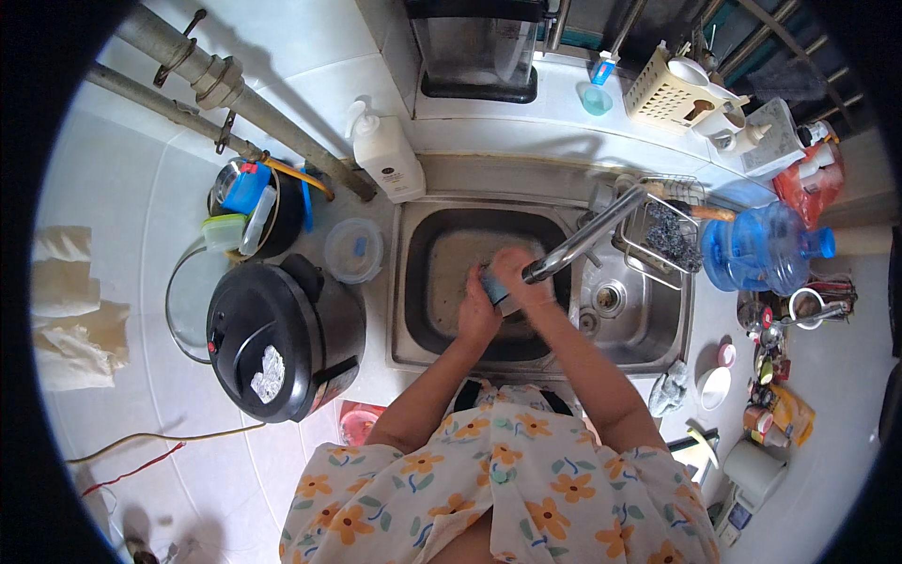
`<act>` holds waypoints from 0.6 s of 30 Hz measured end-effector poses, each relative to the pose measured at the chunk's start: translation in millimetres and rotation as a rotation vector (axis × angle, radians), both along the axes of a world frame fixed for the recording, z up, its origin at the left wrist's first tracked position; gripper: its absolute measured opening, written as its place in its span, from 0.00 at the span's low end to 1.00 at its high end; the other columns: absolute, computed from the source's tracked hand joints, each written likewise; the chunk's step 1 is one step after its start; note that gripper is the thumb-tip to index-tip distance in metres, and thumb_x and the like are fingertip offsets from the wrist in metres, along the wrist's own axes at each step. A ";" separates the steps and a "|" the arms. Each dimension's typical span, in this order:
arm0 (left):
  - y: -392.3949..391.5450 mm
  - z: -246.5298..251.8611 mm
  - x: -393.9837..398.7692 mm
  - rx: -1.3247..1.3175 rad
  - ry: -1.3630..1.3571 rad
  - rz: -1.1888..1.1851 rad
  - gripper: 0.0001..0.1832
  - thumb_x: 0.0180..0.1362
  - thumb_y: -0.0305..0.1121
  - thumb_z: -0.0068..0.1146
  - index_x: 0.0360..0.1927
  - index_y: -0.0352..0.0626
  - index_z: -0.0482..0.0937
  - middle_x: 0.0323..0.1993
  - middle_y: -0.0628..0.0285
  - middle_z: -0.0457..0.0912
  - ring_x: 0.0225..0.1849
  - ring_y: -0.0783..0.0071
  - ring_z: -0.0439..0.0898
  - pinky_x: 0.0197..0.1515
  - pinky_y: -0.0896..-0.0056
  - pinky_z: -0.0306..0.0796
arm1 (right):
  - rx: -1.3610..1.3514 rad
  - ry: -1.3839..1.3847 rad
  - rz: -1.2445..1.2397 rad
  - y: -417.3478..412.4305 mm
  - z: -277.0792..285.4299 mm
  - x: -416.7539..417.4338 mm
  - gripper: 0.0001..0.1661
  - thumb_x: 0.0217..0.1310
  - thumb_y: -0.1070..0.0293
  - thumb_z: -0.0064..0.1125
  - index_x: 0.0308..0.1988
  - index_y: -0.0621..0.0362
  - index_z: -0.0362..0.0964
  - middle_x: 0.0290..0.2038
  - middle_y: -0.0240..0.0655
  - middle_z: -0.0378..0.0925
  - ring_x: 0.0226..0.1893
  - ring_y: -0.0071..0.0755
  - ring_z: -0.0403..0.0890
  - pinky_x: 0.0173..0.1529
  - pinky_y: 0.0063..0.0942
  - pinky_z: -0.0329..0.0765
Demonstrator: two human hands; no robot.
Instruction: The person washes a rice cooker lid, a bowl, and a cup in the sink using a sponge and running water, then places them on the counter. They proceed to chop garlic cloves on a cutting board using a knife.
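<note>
Both my hands are over the large left basin (451, 282) of a steel double sink. My left hand (481, 310) grips a small bluish object (493, 285), perhaps a cup or small container, by its left side. Against its upper right side lies my right hand (520, 271), blurred and partly behind the chrome faucet spout (585, 236); whether its fingers grip the object I cannot tell. Cloudy water or a greyish basin floor shows below the hands. A dark edge shows at the object's lower end.
Left of the sink stand a black electric pressure cooker (282, 345), a round clear lid or container (354, 250) and a white pump bottle (390, 158). A wire rack (659, 247) with a steel scrubber spans the right basin; beyond is a blue water jug (761, 247).
</note>
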State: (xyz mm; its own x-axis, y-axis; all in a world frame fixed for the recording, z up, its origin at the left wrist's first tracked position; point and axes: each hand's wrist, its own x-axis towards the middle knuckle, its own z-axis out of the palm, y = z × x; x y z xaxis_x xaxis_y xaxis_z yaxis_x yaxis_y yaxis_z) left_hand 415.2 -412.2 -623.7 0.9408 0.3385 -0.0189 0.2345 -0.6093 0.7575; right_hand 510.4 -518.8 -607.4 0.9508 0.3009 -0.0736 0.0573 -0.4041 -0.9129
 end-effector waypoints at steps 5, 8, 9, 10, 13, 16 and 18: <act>-1.7 16.6 -1.5 -0.037 -0.029 0.034 0.39 0.49 0.21 0.55 0.65 0.39 0.52 0.57 0.38 0.67 0.47 0.34 0.75 0.45 0.44 0.70 | 0.011 -0.235 -0.199 11.0 24.9 -17.8 0.10 0.54 0.64 0.61 0.34 0.58 0.74 0.31 0.39 0.79 0.34 0.40 0.81 0.41 0.33 0.76; 3.4 -7.2 2.4 0.001 -0.137 -0.050 0.40 0.46 0.18 0.53 0.65 0.38 0.52 0.56 0.38 0.67 0.48 0.34 0.74 0.46 0.45 0.70 | -0.217 -0.567 0.183 12.5 39.0 -30.5 0.10 0.47 0.69 0.62 0.33 0.58 0.74 0.35 0.40 0.80 0.37 0.48 0.80 0.44 0.40 0.76; 3.5 -6.7 3.5 0.006 -0.128 -0.057 0.40 0.46 0.18 0.53 0.65 0.38 0.52 0.56 0.38 0.67 0.48 0.34 0.74 0.47 0.45 0.70 | -0.209 -0.574 0.223 11.4 37.8 -28.6 0.11 0.46 0.69 0.62 0.34 0.58 0.75 0.36 0.41 0.80 0.37 0.49 0.80 0.45 0.41 0.76; -0.8 11.6 2.4 -0.002 -0.047 -0.025 0.40 0.46 0.18 0.53 0.64 0.38 0.52 0.56 0.38 0.67 0.49 0.35 0.74 0.47 0.46 0.70 | -0.217 -0.437 0.198 4.6 26.5 -23.5 0.12 0.48 0.67 0.60 0.36 0.57 0.75 0.33 0.42 0.79 0.36 0.49 0.80 0.42 0.42 0.77; -4.0 21.4 -1.7 -0.048 0.050 0.015 0.39 0.46 0.18 0.53 0.64 0.36 0.52 0.55 0.37 0.68 0.50 0.35 0.73 0.48 0.47 0.70 | 0.032 -0.034 -0.121 3.4 20.6 -6.3 0.13 0.51 0.63 0.56 0.38 0.56 0.75 0.28 0.44 0.77 0.34 0.51 0.80 0.39 0.44 0.77; 3.5 -49.9 -5.6 -0.069 -0.118 -0.060 0.39 0.46 0.18 0.52 0.64 0.37 0.52 0.54 0.37 0.69 0.50 0.35 0.73 0.49 0.46 0.70 | -0.295 -0.425 0.270 18.7 61.1 -35.9 0.11 0.56 0.64 0.56 0.37 0.58 0.74 0.33 0.46 0.78 0.36 0.51 0.80 0.41 0.37 0.76; 4.5 -61.8 -6.2 -0.064 -0.141 -0.063 0.39 0.47 0.19 0.53 0.65 0.37 0.52 0.54 0.37 0.68 0.50 0.35 0.73 0.49 0.46 0.69 | -0.460 -0.543 0.509 16.4 64.1 -33.8 0.10 0.58 0.66 0.56 0.39 0.59 0.73 0.34 0.46 0.78 0.37 0.50 0.79 0.43 0.35 0.75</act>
